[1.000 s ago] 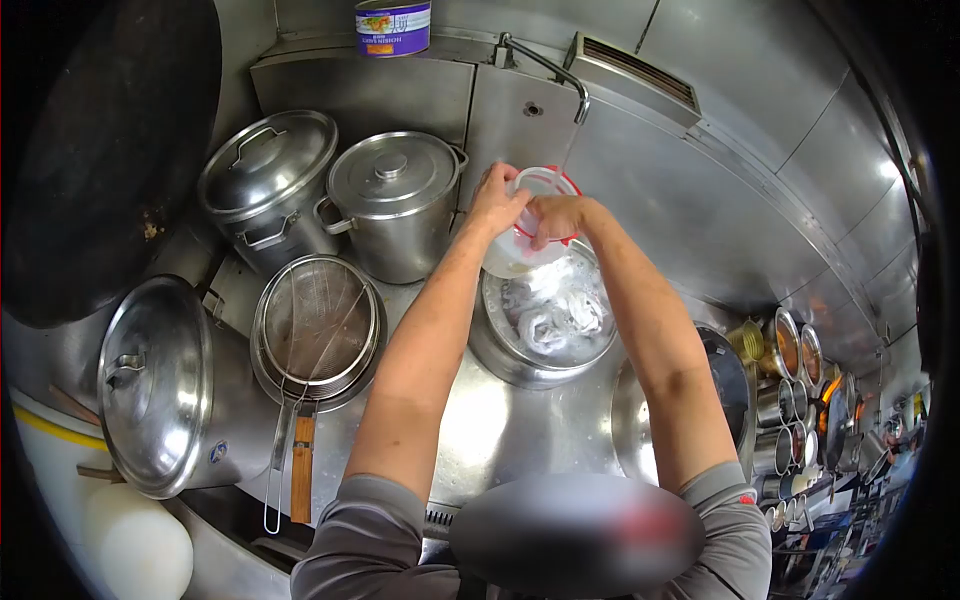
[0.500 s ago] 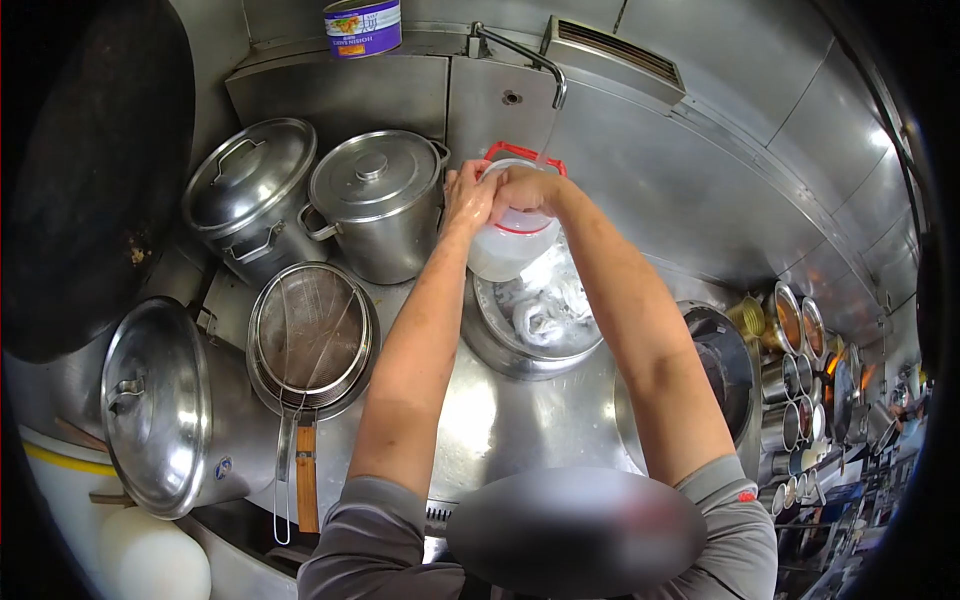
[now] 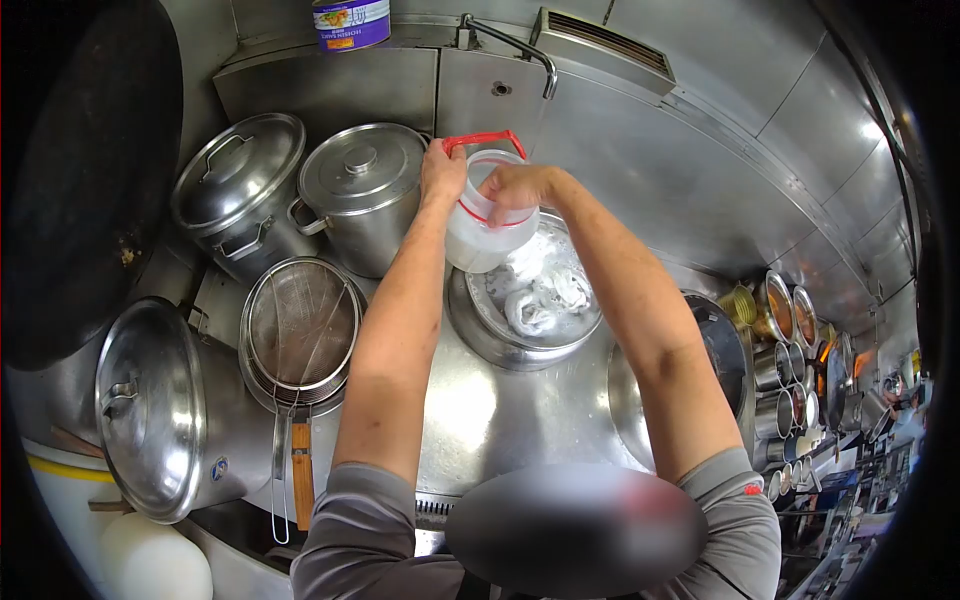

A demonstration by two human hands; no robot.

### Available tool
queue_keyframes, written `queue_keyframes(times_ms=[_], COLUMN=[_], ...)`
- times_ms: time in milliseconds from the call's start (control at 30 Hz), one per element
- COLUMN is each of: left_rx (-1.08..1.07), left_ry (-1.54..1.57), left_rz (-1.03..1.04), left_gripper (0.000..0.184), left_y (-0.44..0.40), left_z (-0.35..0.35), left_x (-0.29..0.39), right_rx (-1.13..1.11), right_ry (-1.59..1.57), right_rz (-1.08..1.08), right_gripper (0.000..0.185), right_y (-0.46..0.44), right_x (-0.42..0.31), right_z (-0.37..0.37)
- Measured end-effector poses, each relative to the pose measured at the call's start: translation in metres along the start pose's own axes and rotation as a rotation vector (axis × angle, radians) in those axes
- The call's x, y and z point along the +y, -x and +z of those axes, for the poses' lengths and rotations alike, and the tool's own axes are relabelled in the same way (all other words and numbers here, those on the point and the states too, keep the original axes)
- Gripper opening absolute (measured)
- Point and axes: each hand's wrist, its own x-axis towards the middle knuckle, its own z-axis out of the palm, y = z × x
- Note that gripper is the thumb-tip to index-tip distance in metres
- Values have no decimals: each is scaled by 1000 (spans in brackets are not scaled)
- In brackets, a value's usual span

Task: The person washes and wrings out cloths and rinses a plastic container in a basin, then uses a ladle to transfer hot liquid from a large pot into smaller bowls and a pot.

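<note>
My left hand [image 3: 443, 172] is closed around the rim and red carrying handle [image 3: 480, 139] of a translucent plastic bucket [image 3: 478, 245]. The bucket hangs tilted above a round metal pan, its mouth turned partly toward me. My right hand [image 3: 514, 190] reaches into that mouth, near the red band inside; its fingers are blurred, so I cannot tell what they hold, if anything. Below, a crumpled white cloth [image 3: 545, 303] lies on the wide metal pan [image 3: 490, 345]. A bent faucet spout [image 3: 548, 75] juts out behind the bucket.
Two lidded pots, one [image 3: 245, 190] and another [image 3: 362, 200], stand back left. A strainer [image 3: 303, 320] with a wooden handle lies nearer, beside a large lidded pot [image 3: 150, 400]. A dark wok [image 3: 715, 360] is at right. A hoisin sauce can [image 3: 350, 25] sits on the ledge.
The bucket has shifted a little left and turned. My left hand has moved away from my right, onto the handle side. My right hand dips into the mouth.
</note>
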Motion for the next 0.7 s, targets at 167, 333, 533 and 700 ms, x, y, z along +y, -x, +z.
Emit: queue_keyframes(times_ms=[167,333,533,700], left_rx=[269,29,36,21], left_ry=[37,331,1,-21], left_rz=[29,-157,-57,117], left_gripper=[26,26,38,36], left_y=[31,55,46,88], left_z=[19,8,8,15], left_x=[-7,-14,-15,-11], right_rx=[340,499,455,572], right_ry=[-221,-963,-619,-1057], right_rz=[240,203,73,265], right_gripper=[31,23,10,27], right_y=[-43,-55,-43,-67], right_x=[9,27,31,30], right_z=[10,15,17,13])
